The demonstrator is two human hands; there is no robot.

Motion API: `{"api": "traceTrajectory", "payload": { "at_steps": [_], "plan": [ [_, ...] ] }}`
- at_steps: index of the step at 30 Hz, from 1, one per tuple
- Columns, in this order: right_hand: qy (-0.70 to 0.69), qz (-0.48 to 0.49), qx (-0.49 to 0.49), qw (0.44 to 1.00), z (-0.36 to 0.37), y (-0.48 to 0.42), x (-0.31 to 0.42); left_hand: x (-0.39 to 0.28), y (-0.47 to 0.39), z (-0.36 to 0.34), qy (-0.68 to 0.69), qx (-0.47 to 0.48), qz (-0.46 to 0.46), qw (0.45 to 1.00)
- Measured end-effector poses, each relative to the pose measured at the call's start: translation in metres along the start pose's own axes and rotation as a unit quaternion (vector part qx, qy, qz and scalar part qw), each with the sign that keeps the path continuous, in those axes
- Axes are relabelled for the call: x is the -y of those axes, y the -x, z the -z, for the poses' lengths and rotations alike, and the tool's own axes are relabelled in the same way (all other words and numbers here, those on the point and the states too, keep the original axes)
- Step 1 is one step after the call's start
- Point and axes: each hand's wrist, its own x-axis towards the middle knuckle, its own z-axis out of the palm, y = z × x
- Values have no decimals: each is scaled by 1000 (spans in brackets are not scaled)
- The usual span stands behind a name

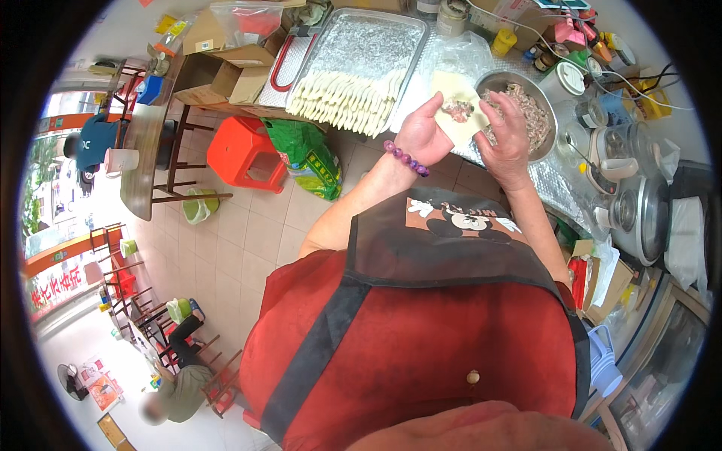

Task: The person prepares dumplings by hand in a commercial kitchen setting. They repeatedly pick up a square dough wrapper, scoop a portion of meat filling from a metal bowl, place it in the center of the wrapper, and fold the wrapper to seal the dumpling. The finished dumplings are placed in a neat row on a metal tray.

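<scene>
My left hand is palm up and holds a thin, pale yellow dough wrapper. A small lump of minced meat filling with green bits lies on the wrapper. At the wrapper's right edge is my right hand, its thumb and fingers spread around that edge; whether they pinch it is unclear. Behind the right hand stands a steel bowl of minced filling, partly covered by the fingers. To the left, a metal tray dusted with white powder carries rows of folded dumplings along its near side.
Jars, a white lidded canister and a kitchen scale crowd the table's right side. Clear plastic film lies behind the wrapper. Left are cardboard boxes, a red plastic stool and a green sack. Two people sit farther off.
</scene>
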Motion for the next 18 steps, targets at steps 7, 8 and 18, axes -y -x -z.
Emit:
{"api": "traceTrajectory", "payload": {
  "at_steps": [7,8,18],
  "plan": [
    [-54,62,50,995,-11,-5,12,-1,1,11,-5,-1,4,1000],
    [-55,44,46,996,-11,-7,15,0,1,12,4,6,3,1000],
    [-117,-70,-55,989,-36,-4,7,9,17,15,-97,-1,-1,995]
  ]
}}
